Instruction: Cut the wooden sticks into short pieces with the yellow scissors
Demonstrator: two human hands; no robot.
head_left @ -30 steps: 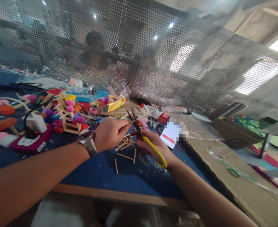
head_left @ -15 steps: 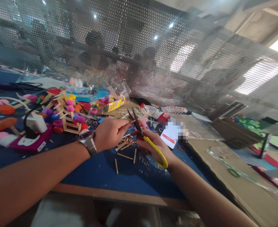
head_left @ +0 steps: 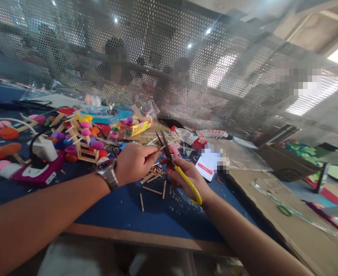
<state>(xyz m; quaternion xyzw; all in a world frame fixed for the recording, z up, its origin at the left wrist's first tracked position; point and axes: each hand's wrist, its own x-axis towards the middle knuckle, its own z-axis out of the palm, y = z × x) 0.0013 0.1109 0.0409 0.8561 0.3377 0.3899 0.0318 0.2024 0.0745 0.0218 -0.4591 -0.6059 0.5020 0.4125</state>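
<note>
My right hand (head_left: 187, 178) is closed around the yellow-handled scissors (head_left: 187, 182), whose dark blades are parted and point up and away from me. Between the blades passes a thin wooden stick (head_left: 171, 142). My left hand (head_left: 134, 163), with a metal watch on its wrist, pinches the stick's near end between thumb and fingers. Several short cut sticks (head_left: 152, 190) lie on the blue table (head_left: 114, 214) below the hands, with small chips scattered beside them.
Stick frames with coloured clay pieces (head_left: 85, 149) and a purple power strip (head_left: 39, 170) crowd the left. A lit phone (head_left: 206, 165) lies right of the scissors. Cardboard (head_left: 261, 203) and a box (head_left: 289, 163) are farther right. People show behind a perforated metal screen (head_left: 157, 50).
The scissors have shifted very slightly, and their blades stand a little differently around the stick. My left hand has hardly moved.
</note>
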